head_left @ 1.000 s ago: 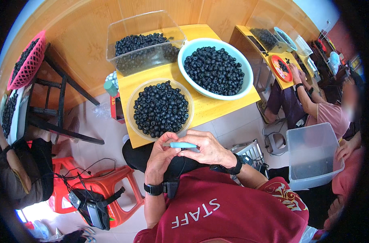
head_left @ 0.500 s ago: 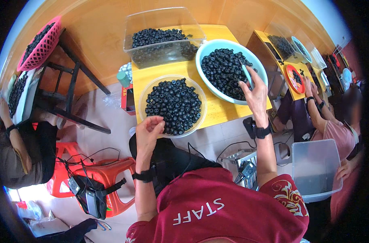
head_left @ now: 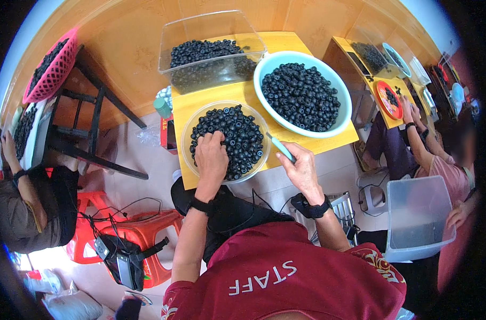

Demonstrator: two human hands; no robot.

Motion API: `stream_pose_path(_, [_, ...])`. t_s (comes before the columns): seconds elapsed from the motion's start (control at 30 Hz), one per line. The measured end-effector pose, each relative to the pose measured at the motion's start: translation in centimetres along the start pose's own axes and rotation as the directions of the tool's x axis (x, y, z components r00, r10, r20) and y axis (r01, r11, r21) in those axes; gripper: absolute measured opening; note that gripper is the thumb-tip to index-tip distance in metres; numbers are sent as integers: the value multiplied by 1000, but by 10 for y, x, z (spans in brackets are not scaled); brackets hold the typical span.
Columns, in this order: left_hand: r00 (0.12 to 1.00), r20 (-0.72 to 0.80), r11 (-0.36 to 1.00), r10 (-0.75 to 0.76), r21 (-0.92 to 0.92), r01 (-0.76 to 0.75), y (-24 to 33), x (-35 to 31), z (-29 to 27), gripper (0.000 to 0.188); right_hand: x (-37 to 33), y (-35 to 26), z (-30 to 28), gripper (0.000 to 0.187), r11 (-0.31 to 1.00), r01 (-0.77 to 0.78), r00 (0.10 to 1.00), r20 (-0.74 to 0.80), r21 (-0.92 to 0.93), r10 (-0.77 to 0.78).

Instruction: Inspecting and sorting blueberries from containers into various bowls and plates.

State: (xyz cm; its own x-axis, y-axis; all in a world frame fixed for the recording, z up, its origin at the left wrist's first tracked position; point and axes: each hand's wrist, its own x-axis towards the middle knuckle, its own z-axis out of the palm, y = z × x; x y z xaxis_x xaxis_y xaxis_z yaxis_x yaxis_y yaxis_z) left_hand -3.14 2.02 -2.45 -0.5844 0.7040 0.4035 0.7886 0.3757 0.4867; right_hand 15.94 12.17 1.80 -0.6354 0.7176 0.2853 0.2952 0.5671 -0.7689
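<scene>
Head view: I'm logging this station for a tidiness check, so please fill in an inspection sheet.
Surface: small yellow table, mostly covered.
Job's things: clear shallow bowl of small black fruits; slim light-blue tool.
Clutter: white round basin and clear plastic tub, both holding black fruits.
Hands: left hand in the clear bowl; right hand grips the tool.
Cables: black cables on the floor.
Surroundings: red plastic stool; people seated either side.

My left hand (head_left: pixel 211 158) rests fingers-down in the clear round bowl (head_left: pixel 188 156), which sits heaped with small dark ring-shaped berries (head_left: pixel 237 133) on the yellow table's near edge. My right hand (head_left: pixel 302 169) grips a slim pale-teal tool (head_left: pixel 279 148), angled toward that bowl's rim.
</scene>
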Motion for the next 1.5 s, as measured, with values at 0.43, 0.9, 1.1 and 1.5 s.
stream_pose_path(0.43, [999, -52, 996, 12, -89, -17, -3, 2, -5, 7, -7, 0, 4, 22, 999, 39, 998, 51, 18, -40])
stream_pose_path(0.9, [810, 577, -480, -108, -743, 466, 4, -48, -50, 17, -14, -38, 20, 23, 958, 206, 952, 185, 199, -243])
stream_pose_path(1.1, [811, 582, -577, -57, -682, 449, 6, -57, -51, 17, -20, -56, 19, 21, 971, 216, 925, 296, 101, -236])
stream_pose_path(1.5, [792, 605, -573, -75, -677, 463, 5, -61, -47, 17, -16, -52, 22, 19, 951, 310, 910, 284, 18, -302])
